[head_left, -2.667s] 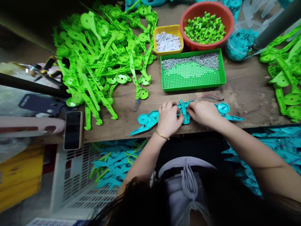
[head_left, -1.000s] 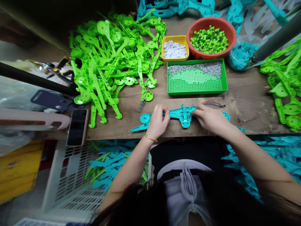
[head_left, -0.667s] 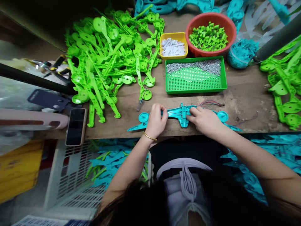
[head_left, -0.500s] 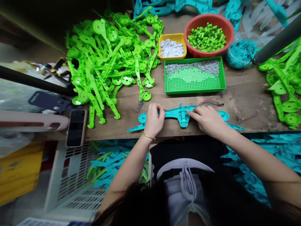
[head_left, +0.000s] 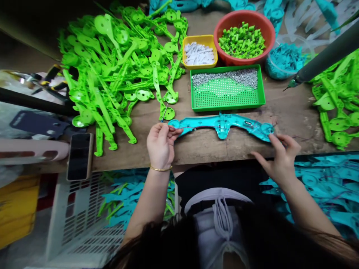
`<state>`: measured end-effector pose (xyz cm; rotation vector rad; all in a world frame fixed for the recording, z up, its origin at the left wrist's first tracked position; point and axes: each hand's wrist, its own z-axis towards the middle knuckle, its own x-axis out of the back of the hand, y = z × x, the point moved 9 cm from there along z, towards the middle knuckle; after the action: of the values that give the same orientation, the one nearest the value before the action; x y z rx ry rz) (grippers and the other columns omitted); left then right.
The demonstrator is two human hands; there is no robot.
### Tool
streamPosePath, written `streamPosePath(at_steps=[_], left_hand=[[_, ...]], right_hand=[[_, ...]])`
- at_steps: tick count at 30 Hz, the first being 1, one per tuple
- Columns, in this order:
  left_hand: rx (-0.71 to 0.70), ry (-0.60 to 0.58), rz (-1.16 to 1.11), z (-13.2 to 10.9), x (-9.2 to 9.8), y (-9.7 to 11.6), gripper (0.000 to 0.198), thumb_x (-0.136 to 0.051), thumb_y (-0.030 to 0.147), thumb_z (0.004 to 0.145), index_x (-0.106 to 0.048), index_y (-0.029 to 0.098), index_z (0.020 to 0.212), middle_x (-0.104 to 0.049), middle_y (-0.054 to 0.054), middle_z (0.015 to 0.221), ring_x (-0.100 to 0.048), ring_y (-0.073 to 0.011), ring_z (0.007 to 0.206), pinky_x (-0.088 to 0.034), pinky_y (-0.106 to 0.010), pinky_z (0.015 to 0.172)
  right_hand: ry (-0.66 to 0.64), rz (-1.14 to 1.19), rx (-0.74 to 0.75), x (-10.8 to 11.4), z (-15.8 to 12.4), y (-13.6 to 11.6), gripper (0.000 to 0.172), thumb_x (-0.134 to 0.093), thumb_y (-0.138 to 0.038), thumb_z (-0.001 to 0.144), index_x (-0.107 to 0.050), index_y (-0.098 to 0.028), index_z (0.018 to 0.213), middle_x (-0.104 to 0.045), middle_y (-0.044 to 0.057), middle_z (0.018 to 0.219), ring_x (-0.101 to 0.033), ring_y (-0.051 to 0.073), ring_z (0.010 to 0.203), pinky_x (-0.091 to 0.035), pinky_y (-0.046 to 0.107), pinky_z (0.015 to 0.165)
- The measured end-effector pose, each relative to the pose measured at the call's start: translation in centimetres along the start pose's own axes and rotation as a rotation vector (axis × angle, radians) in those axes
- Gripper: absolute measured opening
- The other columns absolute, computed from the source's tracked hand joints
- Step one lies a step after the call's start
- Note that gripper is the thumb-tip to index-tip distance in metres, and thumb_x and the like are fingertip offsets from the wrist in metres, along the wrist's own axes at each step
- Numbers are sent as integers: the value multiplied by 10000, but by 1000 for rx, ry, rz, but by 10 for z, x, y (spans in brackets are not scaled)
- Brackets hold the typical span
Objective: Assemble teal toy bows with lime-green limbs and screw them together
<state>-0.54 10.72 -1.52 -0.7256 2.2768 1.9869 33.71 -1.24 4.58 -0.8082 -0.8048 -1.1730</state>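
A long teal bow-shaped plastic part [head_left: 224, 125] lies flat on the wooden bench, just in front of the green tray. My left hand [head_left: 160, 144] is at the part's left end, with thumb and fingers pinched on a thin wire [head_left: 182, 127] that runs along the part. My right hand [head_left: 279, 157] is at the part's right end. Its fingers are spread and its fingertips touch the tip of the part. I see nothing held in it.
A big heap of green plastic arms [head_left: 117, 67] fills the left of the bench, with more green arms [head_left: 336, 108] on the right. Behind the part are a green tray [head_left: 227, 95] of screws, a yellow tub [head_left: 199, 37] and a red bowl [head_left: 244, 60]. A phone [head_left: 79, 155] and a small screwdriver [head_left: 164, 114] lie on the left.
Both hands have moved apart from the middle of the teal part to its two ends. The part now lies farther from the bench edge, and the left hand has drawn a wire out leftward.
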Motion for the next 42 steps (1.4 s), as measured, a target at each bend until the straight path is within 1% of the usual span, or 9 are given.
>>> streamPosePath(at_steps=[3, 10, 16, 20, 26, 31, 34, 38, 42], left_hand=[[26, 48, 8, 1, 5, -12, 283, -752, 300, 686, -529, 187, 819, -615, 61, 632, -655, -102, 555, -584, -274, 655], [-59, 94, 42, -2, 15, 13, 269, -688, 226, 678, -533, 212, 897, -631, 54, 645, -646, -120, 572, -579, -297, 639], [-507, 387, 450, 2, 95, 91, 231, -566, 226, 729, -465, 240, 936, -574, 97, 616, -581, -97, 529, -541, -290, 610], [-372, 337, 765, 8, 127, 73, 179, -632, 255, 728, -562, 208, 886, -637, 35, 697, -647, -158, 676, -540, -387, 766], [-569, 211, 1139, -33, 91, 78, 188, -626, 310, 807, -669, 194, 949, -662, -106, 1113, -580, -268, 1135, -402, -458, 1048], [-673, -129, 1172, -83, 22, 66, 200, -569, 252, 878, -650, 227, 1059, -672, -91, 1120, -600, -242, 1105, -445, -436, 1011], [-630, -440, 1240, -117, -11, 28, 278, -611, 331, 873, -637, 232, 1131, -654, -115, 1190, -592, -261, 1128, -483, -437, 985], [-676, -465, 1285, -138, -19, 2, 284, -564, 257, 905, -623, 205, 1178, -640, -128, 1228, -569, -258, 1165, -486, -431, 1007], [-754, -391, 1192, -103, -11, 25, 264, -568, 274, 905, -612, 216, 1158, -638, -119, 1207, -582, -239, 1141, -492, -416, 987]], right_hand=[[109, 21, -37, 6, -11, 19, 651, -742, -421, 754, -466, -247, 1317, -516, 110, 1078, -533, 279, 1037, -485, 430, 878], [-261, 64, -135, -31, -6, 63, 382, -512, -391, 908, -592, -161, 1203, -658, 150, 1099, -596, 284, 1032, -466, 449, 906], [-403, -36, -170, -22, -13, 114, 309, -464, -349, 907, -676, -218, 1091, -716, 109, 1031, -636, 286, 985, -467, 488, 912], [-449, -111, -170, -1, -6, 130, 462, -345, -273, 883, -575, -253, 1283, -635, 78, 1260, -582, 332, 1162, -444, 563, 961], [-279, 140, -82, 21, 109, 13, 456, -391, -326, 920, -537, -270, 1348, -630, 127, 1237, -578, 328, 1180, -444, 539, 981], [-760, 509, 402, -109, 166, -211, 387, -442, -391, 943, -601, -190, 1233, -692, 104, 1136, -641, 237, 989, -489, 369, 830], [-871, 420, 419, -165, 172, -270, 386, -443, -434, 948, -644, -153, 1119, -701, 144, 1088, -635, 234, 953, -461, 334, 783], [-769, 374, 340, -149, 174, -257, 303, -398, -290, 949, -624, -134, 1077, -693, 165, 1048, -636, 234, 904, -445, 329, 747], [-580, 259, 161, -86, 154, -140, 228, -396, -240, 904, -574, -205, 1042, -670, 124, 948, -619, 233, 802, -414, 333, 641]])
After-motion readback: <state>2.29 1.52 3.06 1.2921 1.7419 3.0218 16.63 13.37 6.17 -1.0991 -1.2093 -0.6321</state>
